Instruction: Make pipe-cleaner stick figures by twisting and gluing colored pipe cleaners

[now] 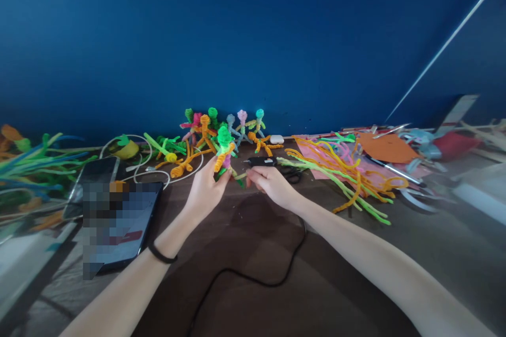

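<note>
My left hand (205, 189) is closed around the lower part of a small pipe-cleaner figure (224, 150) with a green head and an orange and pink body, held upright above the dark table (253, 253). My right hand (269, 181) pinches the end of a pale green pipe-cleaner strand (240, 176) coming off the figure's base. A black glue gun (261, 161) lies on the table just behind my right hand, and its black cord (256, 280) runs toward me.
Several finished pipe-cleaner figures (221, 126) stand against the blue wall. Loose orange and green pipe cleaners (348, 179) lie to the right on pink paper. A tablet (118, 226), a phone (93, 179) and white cables (150, 171) lie at left, beside more pipe cleaners (35, 160).
</note>
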